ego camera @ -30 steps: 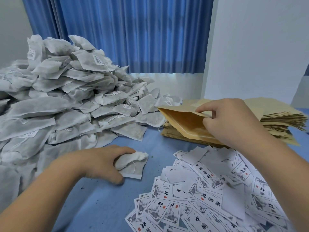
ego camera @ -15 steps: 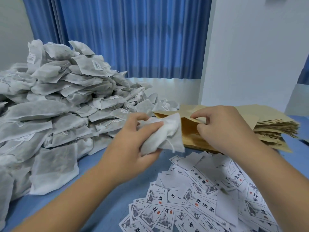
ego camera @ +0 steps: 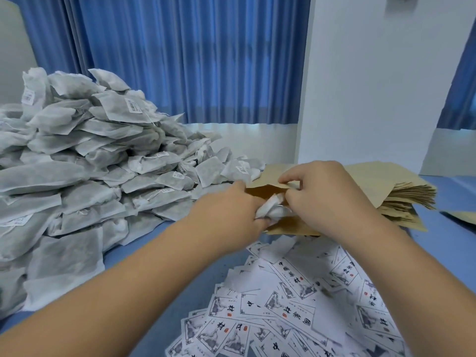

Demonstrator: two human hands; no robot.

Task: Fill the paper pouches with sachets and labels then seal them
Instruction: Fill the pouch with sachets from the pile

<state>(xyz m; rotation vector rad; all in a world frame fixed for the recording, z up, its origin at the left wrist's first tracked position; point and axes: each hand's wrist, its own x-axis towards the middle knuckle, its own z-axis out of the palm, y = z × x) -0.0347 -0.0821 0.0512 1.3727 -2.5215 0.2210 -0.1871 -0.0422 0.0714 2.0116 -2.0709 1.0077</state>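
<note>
Dozens of printed labels (ego camera: 296, 305) lie fanned in a loose pile at the near right of the blue table (ego camera: 456, 194); neither hand holds one. Just beyond the pile both hands meet at one paper pouch (ego camera: 268, 176), the top one of a tan stack (ego camera: 401, 191) on the right. Left hand (ego camera: 231, 210): fingers curled round a white sachet (ego camera: 270, 211), whose leading end is inside the pouch mouth while its rear end is bunched outside in the grip. Right hand (ego camera: 322, 191): thumb and forefinger pinch the upper lip of the pouch and lift it, so the mouth gapes toward the left hand. Judgement on progress: sachet insertion partway for this pouch; label and seal both outstanding. No sealed pouch can be identified in view. One loose tan sheet at the far right edge is cut off by the frame; whether it is filled cannot be told. Supply left is large: the heap of sachets (ego camera: 90, 163) fills the left side from near to far, some bearing small barcode stickers, and the pouch stack is thick. The task as a whole reads as mostly ahead. Surface is blue, cloth or laminate not determinable. Behind the table a pleated blue curtain (ego camera: 180, 60) spans the back, and a white wall (ego camera: 373, 86) juts forward at the far right.
</note>
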